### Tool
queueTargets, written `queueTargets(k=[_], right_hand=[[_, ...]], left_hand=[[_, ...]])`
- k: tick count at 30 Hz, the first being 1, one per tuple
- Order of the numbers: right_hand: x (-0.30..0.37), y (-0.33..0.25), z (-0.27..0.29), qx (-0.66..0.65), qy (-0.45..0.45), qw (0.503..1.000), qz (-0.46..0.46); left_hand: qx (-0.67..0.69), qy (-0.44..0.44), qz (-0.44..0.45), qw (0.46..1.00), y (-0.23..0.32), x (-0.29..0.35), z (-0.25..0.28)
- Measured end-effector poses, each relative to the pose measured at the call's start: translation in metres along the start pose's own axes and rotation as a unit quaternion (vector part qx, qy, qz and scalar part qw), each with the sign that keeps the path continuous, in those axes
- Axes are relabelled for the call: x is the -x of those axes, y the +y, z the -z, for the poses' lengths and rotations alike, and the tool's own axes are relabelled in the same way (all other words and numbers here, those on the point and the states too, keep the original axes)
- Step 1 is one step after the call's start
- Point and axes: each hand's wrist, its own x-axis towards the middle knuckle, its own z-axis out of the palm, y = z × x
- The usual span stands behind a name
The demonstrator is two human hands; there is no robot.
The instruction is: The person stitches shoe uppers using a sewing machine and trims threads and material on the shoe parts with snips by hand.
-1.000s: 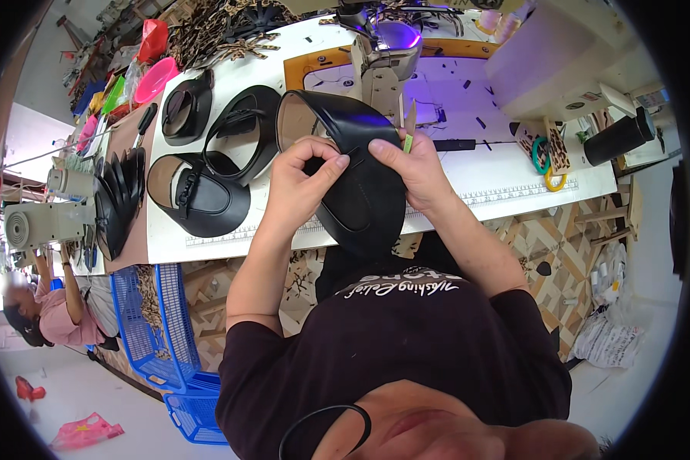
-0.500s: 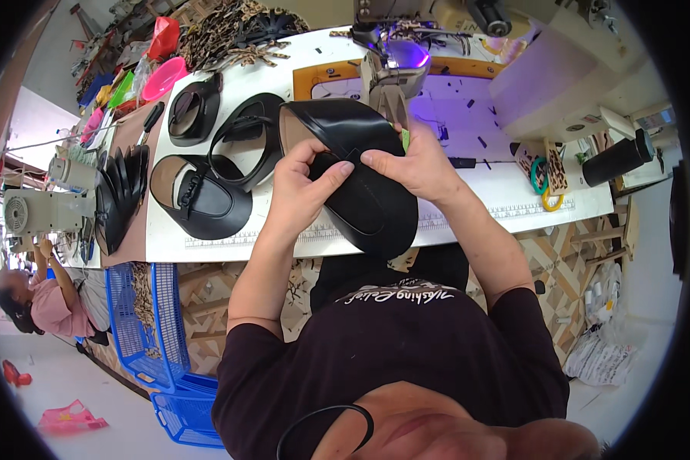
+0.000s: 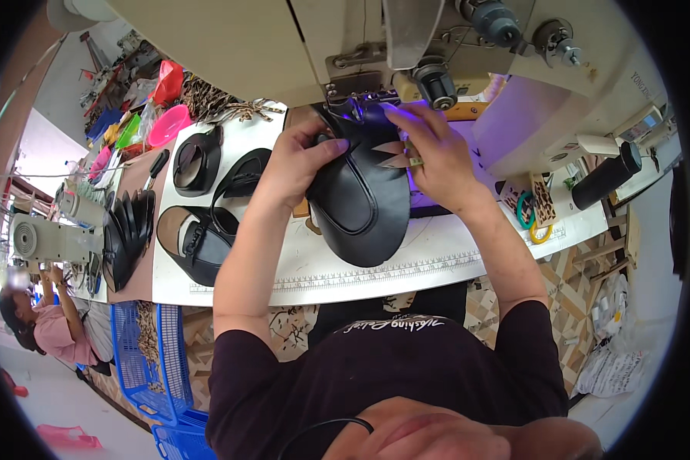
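Observation:
A black leather shoe upper [image 3: 364, 226] lies under the needle area of the sewing machine [image 3: 238, 46], its rounded toe toward me. My left hand [image 3: 295, 161] grips its left edge, with the thumb on top. My right hand [image 3: 441, 161] is at the upper's right side, its fingertips close to the presser foot [image 3: 354, 107]. Small thread snips [image 3: 391, 159] are held in that hand, their pointed blades spread over the leather. Purple light falls around the needle. Whether the needle is in the leather cannot be made out.
Other black uppers [image 3: 195, 239] lie on the white table at left, beside a fanned stack of black pieces [image 3: 126, 238]. Blue crates [image 3: 149, 353] stand below. A black cylinder [image 3: 606, 176] and coloured rings [image 3: 540, 231] are at right. Another person [image 3: 57, 326] works at far left.
The shoe upper has gone from my hands in front of the machine to under its needle area. My right hand has shifted up beside the presser foot. The view has tilted toward the machine.

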Motion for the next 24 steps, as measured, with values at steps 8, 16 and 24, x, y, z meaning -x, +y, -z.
queueTargets(k=[8, 16, 24], right_hand=[[-0.014, 0.043, -0.001, 0.055, -0.134, 0.989, 0.005], [-0.017, 0.048, -0.001, 0.086, -0.110, 0.990, 0.038], [-0.020, 0.044, -0.003, 0.142, -0.096, 0.983, 0.065]], left_hand=[[-0.099, -0.068, 0.040, 0.992, 0.020, -0.047, -0.010], [-0.078, -0.081, 0.056, 0.992, 0.016, -0.062, -0.007], [-0.112, -0.094, 0.047, 0.988, 0.009, -0.068, 0.004]])
